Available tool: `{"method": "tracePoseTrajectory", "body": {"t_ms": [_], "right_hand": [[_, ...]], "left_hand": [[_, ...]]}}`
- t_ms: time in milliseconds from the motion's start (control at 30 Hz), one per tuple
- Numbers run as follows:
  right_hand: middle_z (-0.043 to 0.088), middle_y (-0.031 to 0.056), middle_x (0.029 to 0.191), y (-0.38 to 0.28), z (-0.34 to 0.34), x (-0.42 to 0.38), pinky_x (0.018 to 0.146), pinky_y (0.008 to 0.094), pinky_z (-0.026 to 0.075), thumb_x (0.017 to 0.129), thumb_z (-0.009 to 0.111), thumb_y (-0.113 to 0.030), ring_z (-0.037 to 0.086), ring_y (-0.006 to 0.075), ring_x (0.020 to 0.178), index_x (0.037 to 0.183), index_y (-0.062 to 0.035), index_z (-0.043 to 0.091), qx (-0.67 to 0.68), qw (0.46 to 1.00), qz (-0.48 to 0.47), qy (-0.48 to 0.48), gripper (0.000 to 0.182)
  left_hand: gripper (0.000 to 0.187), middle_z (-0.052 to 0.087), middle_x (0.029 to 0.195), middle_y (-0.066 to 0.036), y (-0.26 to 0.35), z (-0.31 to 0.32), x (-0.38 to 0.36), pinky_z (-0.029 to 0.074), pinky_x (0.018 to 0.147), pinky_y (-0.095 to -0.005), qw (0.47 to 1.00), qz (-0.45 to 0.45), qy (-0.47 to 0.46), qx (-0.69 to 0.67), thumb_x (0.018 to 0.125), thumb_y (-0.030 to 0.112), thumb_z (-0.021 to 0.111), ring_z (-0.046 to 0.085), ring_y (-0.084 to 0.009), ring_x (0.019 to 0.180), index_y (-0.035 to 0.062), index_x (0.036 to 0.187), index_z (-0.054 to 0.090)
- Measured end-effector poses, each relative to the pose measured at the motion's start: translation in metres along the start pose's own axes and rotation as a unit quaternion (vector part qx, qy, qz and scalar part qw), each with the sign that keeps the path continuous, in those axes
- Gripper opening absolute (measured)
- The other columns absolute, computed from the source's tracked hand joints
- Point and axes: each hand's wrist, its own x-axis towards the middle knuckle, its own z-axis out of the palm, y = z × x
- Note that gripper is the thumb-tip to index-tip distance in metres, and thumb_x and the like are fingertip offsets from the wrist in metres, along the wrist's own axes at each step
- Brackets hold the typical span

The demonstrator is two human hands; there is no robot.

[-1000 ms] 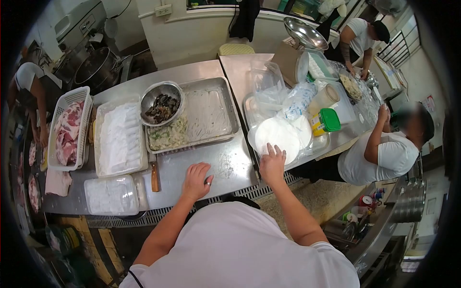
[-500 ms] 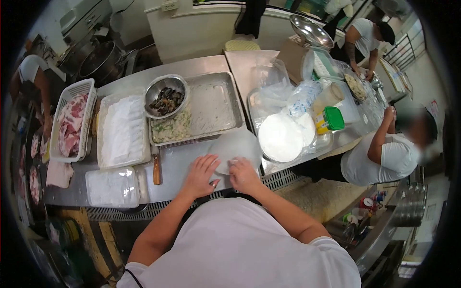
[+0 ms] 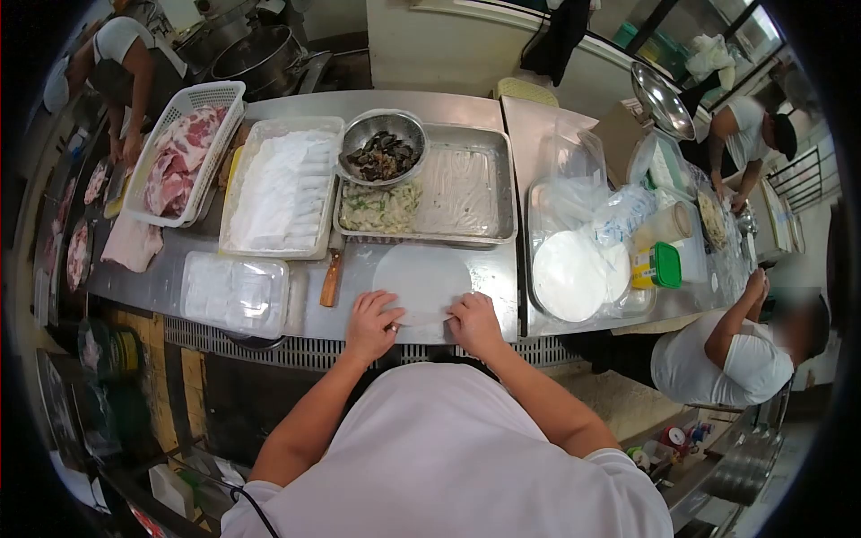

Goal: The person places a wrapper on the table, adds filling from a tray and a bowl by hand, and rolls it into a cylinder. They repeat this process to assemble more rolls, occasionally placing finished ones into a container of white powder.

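A round translucent rice paper wrapper (image 3: pixel 421 276) lies flat on the steel table in front of me. At its near left edge my left hand (image 3: pixel 372 327) has curled fingers, pinching the rim. Opposite, my right hand (image 3: pixel 475 324) grips the near right edge with bent fingers. Just beyond the wrapper, a metal tray (image 3: pixel 466 193) holds a pale chopped filling with green bits (image 3: pixel 381 208). A steel bowl of dark filling (image 3: pixel 384 148) sits over the tray's far left part. Left of my left hand lies a knife with a wooden handle (image 3: pixel 331 278).
White rolls fill a plastic tub (image 3: pixel 280 188) beside a basket of raw meat (image 3: pixel 184 161). A lidded container (image 3: pixel 235 294) stands near the front edge. Stacked white round wrappers (image 3: pixel 569 276) and a green-lidded tub (image 3: pixel 657 265) are on the right. Co-workers stand at left and right.
My hands have drawn apart to either side of the wrapper's near edge; my right hand moved off its middle. The view has turned left, so everything sits further right and the wrapper shows more fully.
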Motion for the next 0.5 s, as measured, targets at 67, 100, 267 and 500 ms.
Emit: {"method": "tracePoseTrajectory", "body": {"t_ms": [67, 100, 267, 500], "right_hand": [[0.067, 0.0123, 0.097, 0.0, 0.001, 0.004, 0.097, 0.0497, 0.049, 0.085, 0.082, -0.019, 0.064, 0.035, 0.103, 0.091, -0.0081, 0.078, 0.008, 0.999, 0.036, -0.01, 0.013], [0.067, 0.0126, 0.097, -0.002, -0.001, 0.007, 0.095, 0.0496, 0.049, 0.087, 0.083, -0.021, 0.064, 0.0353, 0.102, 0.091, -0.0078, 0.078, 0.012, 0.998, 0.055, -0.014, 0.015], [0.07, 0.0152, 0.096, -0.009, -0.001, 0.026, 0.09, 0.0533, 0.048, 0.093, 0.081, -0.028, 0.066, 0.037, 0.099, 0.091, -0.0052, 0.077, -0.058, 0.985, 0.158, -0.031, 0.023], [0.064, 0.0221, 0.143, -0.01, 0.003, 0.028, 0.11, 0.0604, 0.045, 0.097, 0.076, -0.029, 0.06, 0.0433, 0.129, 0.13, -0.0062, 0.074, -0.089, 0.992, 0.066, 0.052, 0.04]], "left_hand": [[0.018, 0.072, 0.126, -0.008, 0.004, -0.001, 0.001, 0.045, 0.112, -0.0532, 1.0, -0.022, 0.013, -0.01, 0.084, 0.015, 0.086, 0.062, -0.0356, 0.126, 0.0106, 0.1, 0.081], [0.017, 0.072, 0.124, -0.009, 0.004, -0.001, 0.003, 0.045, 0.108, -0.0523, 0.999, -0.04, 0.017, -0.016, 0.085, 0.016, 0.086, 0.062, -0.0358, 0.123, 0.0088, 0.099, 0.079], [0.027, 0.067, 0.113, -0.01, 0.002, 0.004, 0.024, 0.045, 0.096, -0.0482, 0.992, -0.124, 0.018, 0.016, 0.084, 0.025, 0.091, 0.059, -0.0355, 0.109, 0.0059, 0.09, 0.073], [0.026, 0.066, 0.122, -0.01, 0.015, 0.007, 0.037, 0.044, 0.102, -0.0506, 0.988, -0.151, 0.018, 0.025, 0.085, 0.025, 0.09, 0.058, -0.0351, 0.118, 0.0091, 0.099, 0.076]]}}
